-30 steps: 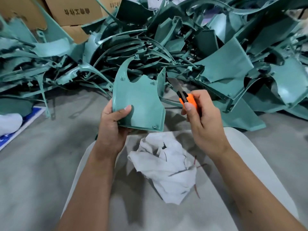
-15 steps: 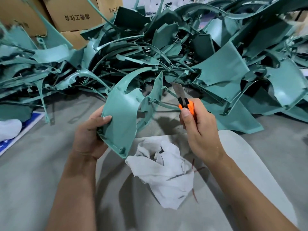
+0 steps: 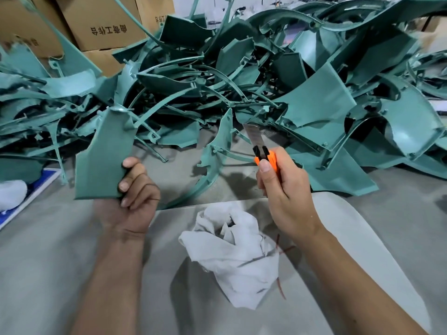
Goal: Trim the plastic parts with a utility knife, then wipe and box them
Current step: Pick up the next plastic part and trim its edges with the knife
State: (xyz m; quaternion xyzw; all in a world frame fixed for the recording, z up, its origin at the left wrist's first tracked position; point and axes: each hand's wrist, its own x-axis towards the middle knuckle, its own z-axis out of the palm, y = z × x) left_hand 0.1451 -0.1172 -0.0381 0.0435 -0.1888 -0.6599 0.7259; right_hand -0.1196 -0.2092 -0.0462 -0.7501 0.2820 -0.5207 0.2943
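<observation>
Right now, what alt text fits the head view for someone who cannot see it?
A person's left hand grips a flat teal plastic part while the right hand holds an orange utility knife, blade up and clear of the part. A crumpled white cloth lies below the hands, with a heap of teal parts and cardboard boxes behind.

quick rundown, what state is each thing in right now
left hand: grips the teal plastic panel by its lower right corner, held up off the floor
right hand: grips the orange utility knife, blade extended, pointing up, apart from the panel
white crumpled cloth: lying loose on the lap, untouched
pile of teal plastic parts: heaped on the floor
brown cardboard boxes: stacked behind the pile
</observation>
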